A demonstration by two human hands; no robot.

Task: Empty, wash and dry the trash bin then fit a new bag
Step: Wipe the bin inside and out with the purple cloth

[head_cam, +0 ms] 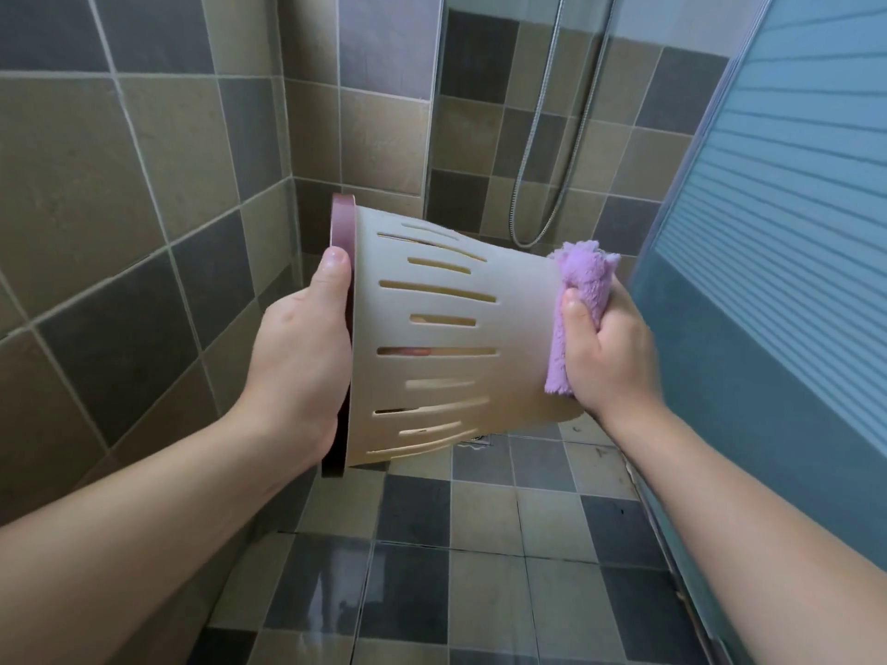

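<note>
A cream trash bin [518, 328] with slotted sides and a mauve rim ring [342, 223] is held sideways in the air, its mouth to the left and its base to the right. My left hand [300, 357] grips the rim, thumb on the outside. My right hand [607, 350] clutches a fluffy purple cloth [576, 290] and presses it against the bin's base end. The inside of the bin is hidden.
This is a tiled shower corner. A metal shower hose [537, 136] hangs on the back wall. A frosted glass door [787, 208] stands close on the right. The checkered floor [480, 568] looks wet, with a drain [480, 439] just under the bin.
</note>
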